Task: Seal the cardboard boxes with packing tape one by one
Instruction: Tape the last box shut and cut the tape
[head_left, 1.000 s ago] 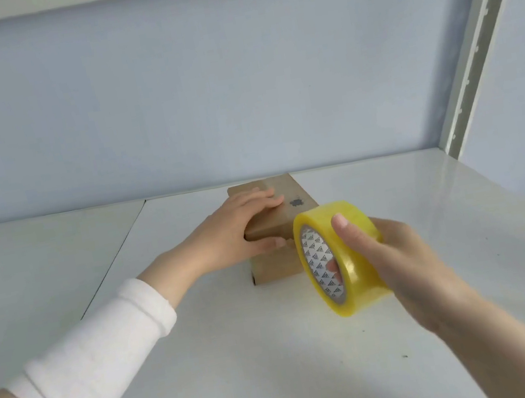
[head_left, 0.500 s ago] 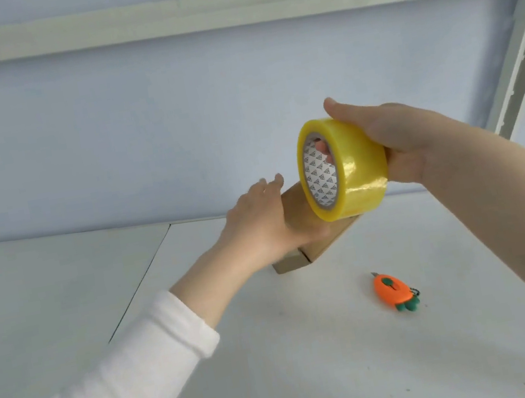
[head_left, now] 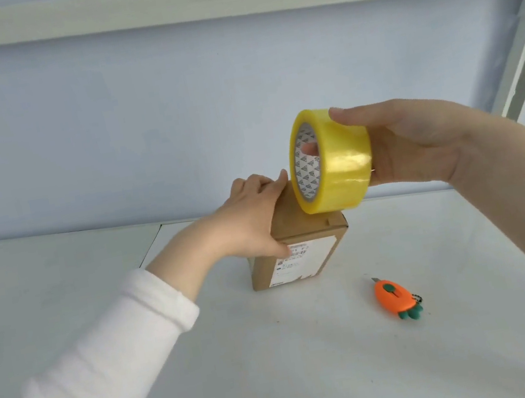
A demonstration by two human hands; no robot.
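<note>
A small brown cardboard box with a white label on its near face stands on the white table. My left hand grips its top left part, fingers over the top and thumb on the label side. My right hand holds a yellow roll of packing tape in the air just above the box's top, thumb on the roll's rim and a finger through the core. The roll hides the far end of the box's top.
An orange carrot-shaped box cutter with a small blade out lies on the table to the right of the box. A pale blue wall stands behind, with a grey metal shelf frame at the upper right.
The box, lying flat a second ago, was tipped up and now stands taller. My right hand lifted the tape roll from in front of the box to above it. The cutter came into view.
</note>
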